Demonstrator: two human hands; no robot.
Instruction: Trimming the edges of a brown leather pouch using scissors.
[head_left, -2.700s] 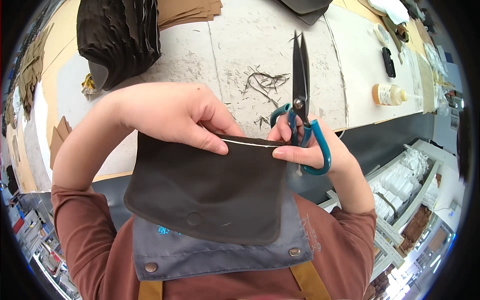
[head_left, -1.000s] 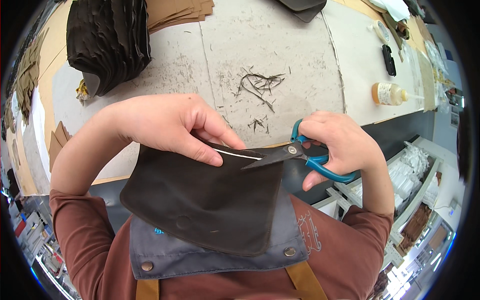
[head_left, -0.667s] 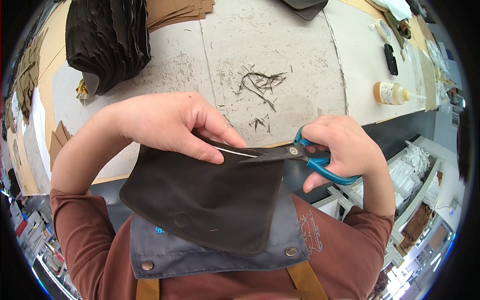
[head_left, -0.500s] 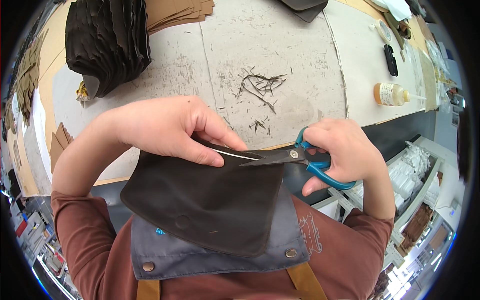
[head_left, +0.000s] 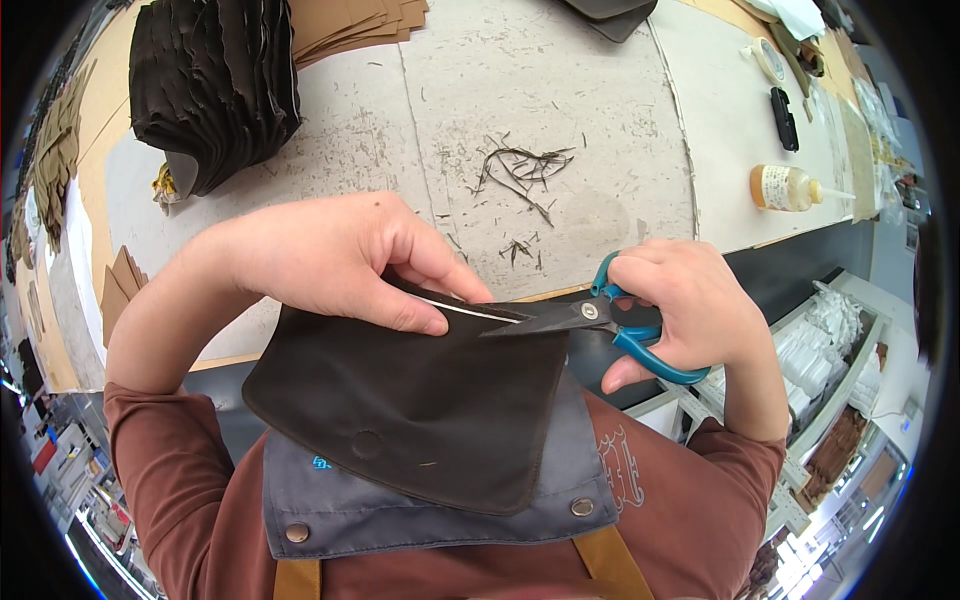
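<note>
A dark brown leather flap [head_left: 420, 400] with rounded lower corners and a faint round mark hangs in front of my apron [head_left: 430, 525]. Its top edge is pinched between the thumb and fingers of my left hand [head_left: 385, 265], where a thin white strip [head_left: 455, 304] shows along the edge. My right hand [head_left: 680, 300] grips a pair of scissors [head_left: 590, 311] with blue handles, thumb in the lower loop. The dark blades point left and lie at the flap's upper right edge, close to my left fingertips. How far the blades are parted is hard to make out.
A tall stack of dark leather pieces [head_left: 215, 90] stands at the far left, beside brown sheets [head_left: 350, 25]. Thin dark trimmings [head_left: 525, 170] lie mid-table. At right are a bottle of amber liquid [head_left: 785, 188], a black tool [head_left: 784, 120] and a tape roll [head_left: 768, 60].
The scissors and my right hand have shifted only very slightly at the flap's edge. My left hand keeps its pinch in nearly the same place.
</note>
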